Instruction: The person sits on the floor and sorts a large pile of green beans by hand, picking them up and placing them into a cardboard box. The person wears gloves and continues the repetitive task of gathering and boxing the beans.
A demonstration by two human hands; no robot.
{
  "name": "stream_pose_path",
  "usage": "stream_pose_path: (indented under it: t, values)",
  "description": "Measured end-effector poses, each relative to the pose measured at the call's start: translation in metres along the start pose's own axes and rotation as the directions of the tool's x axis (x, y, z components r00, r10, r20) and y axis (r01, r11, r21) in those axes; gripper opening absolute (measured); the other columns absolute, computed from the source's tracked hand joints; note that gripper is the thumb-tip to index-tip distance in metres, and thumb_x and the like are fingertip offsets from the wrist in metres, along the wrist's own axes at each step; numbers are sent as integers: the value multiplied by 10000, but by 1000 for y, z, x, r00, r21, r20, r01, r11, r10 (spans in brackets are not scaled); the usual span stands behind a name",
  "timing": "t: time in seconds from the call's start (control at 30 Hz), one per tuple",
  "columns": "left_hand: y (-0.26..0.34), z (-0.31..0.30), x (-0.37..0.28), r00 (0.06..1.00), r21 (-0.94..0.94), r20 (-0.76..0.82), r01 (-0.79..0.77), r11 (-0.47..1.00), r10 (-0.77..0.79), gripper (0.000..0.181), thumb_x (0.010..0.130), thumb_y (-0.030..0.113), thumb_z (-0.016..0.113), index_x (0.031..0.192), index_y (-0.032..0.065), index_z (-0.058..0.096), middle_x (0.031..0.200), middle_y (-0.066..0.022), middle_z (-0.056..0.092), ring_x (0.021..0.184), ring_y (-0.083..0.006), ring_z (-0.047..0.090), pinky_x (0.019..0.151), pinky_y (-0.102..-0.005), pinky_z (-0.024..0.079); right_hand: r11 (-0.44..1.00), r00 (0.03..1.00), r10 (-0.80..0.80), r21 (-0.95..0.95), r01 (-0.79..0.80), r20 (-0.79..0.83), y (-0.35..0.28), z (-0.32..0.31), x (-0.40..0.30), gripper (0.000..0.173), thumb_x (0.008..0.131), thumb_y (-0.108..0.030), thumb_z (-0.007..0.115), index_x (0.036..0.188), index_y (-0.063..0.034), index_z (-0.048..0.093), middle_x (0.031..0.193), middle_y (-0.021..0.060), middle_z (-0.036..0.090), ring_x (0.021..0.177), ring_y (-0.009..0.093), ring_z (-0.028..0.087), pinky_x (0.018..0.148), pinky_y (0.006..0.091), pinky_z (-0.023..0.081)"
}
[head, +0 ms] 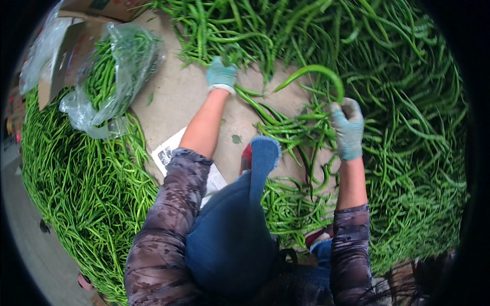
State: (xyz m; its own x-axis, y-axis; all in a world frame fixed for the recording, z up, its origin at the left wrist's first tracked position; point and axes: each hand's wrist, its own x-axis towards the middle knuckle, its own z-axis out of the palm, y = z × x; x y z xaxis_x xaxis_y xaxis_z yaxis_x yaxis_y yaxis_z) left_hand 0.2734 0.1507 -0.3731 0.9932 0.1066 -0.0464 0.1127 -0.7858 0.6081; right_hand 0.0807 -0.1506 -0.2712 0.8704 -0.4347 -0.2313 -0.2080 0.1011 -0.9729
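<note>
My right hand (349, 132), in a teal and grey work glove, pinches one long green chili pepper (325, 69) that curves up and over to the left. Below it lies a loose cluster of green peppers (287, 130) on the tan floor covering. My left hand (222, 74), gloved alike, reaches to the near edge of the large pepper heap (268, 26). Its fingers are blurred among the peppers, so whether it grips any is unclear.
At upper left, a clear plastic bag (147, 57) full of peppers stands beside an open cardboard box (57, 72). Another pepper heap (84, 172) spreads along the left. A printed sheet (216, 179) lies under my left forearm. My jeans-clad knee (229, 237) and red shoe (245, 158) are in the middle.
</note>
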Motion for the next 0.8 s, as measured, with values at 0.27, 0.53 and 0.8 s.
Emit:
stream_pose_path:
  t: [0.27,0.53,0.8]
  values:
    - [62,-95,-51,912,-684,-408,-281,674,-34,194,817,52,725,886,102,550,719,37,549,605,-70,516,555,-227,437,962,957,269,69,-263,-104,-39,-116,-121,171,888,-202,684,999,-112,590,888,-27,622,693,49,532,598,185,425]
    - [92,-39,-182,113,-480,873,36,876,474,408,798,238,713,1134,44,584,985,-96,623,843,-206,599,758,-364,504,411,450,770,-891,192,452,34,-164,-244,363,819,-326,673,1048,-48,623,965,141,696,864,320,671,770,400,524]
    - [104,41,-137,574,-75,712,-511,857,404,347,836,312,656,1037,30,647,983,-201,672,946,-365,643,828,-430,495,783,963,263,-594,-181,53,20,-99,-91,297,888,-280,612,903,12,666,748,99,666,661,138,608,630,309,498]
